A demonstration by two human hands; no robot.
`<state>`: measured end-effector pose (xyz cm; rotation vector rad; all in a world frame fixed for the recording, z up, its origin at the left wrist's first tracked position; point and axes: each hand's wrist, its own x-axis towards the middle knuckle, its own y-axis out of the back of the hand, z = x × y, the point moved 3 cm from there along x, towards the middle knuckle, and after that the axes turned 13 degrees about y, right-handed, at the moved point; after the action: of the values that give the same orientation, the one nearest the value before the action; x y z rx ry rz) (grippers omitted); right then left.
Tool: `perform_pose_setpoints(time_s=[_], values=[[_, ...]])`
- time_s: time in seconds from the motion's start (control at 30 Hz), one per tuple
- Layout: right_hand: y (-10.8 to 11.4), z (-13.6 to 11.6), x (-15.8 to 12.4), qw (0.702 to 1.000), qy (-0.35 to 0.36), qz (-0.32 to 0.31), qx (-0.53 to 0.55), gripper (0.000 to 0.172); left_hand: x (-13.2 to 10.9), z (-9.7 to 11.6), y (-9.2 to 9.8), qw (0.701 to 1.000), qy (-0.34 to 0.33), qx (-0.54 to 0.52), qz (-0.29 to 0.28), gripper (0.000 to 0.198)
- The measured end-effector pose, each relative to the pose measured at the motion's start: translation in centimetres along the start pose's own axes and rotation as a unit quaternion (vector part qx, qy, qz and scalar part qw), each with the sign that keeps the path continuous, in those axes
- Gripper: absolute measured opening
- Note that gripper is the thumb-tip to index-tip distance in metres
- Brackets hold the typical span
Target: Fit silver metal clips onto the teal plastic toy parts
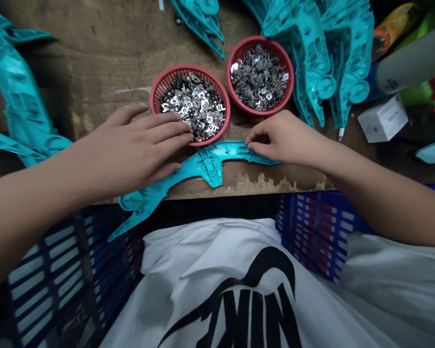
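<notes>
A curved teal plastic part (212, 166) lies along the table's front edge, its left tip jutting out past the edge. My left hand (141, 145) reaches across its left half with the fingers stretched out. Those fingertips are at the near rim of a red basket (154, 96) full of small shiny metal clips (199, 104); the thumb is close to the teal part. Over the part's right end, my right hand (282, 137) has thumb and forefinger pinched together at its surface. Whatever is between them is too small or hidden to make out.
A second red basket (292, 77) holds small metal pieces (259, 77). More teal parts lie at left (21, 96), at the top (203, 21) and stacked at right (308, 58). A white box (382, 118) stands at right. Blue crates (311, 227) sit below the table edge.
</notes>
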<state>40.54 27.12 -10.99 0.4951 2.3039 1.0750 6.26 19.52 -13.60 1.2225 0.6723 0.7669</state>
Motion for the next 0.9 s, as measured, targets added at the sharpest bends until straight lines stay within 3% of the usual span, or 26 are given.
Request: perform_pose_setpoints(time_s=[0.27, 0.47, 0.9], values=[[-1.1, -1.3, -0.2, 0.995, 0.068, 0.0, -0.077, 0.029, 0.1, -0.4, 0.2, 0.997, 0.04, -0.053, -0.04, 0.059], [-0.9, -0.8, -0.2, 0.998, 0.018, 0.015, -0.061, 0.02, 0.3, 0.0, 0.6, 0.999, 0.022, -0.022, -0.026, 0.056], [-0.5, -1.6, -0.1, 0.994, 0.07, -0.061, -0.055, 0.014, 0.9, 0.2, 1.2, 0.991, 0.11, -0.004, -0.073, 0.062]])
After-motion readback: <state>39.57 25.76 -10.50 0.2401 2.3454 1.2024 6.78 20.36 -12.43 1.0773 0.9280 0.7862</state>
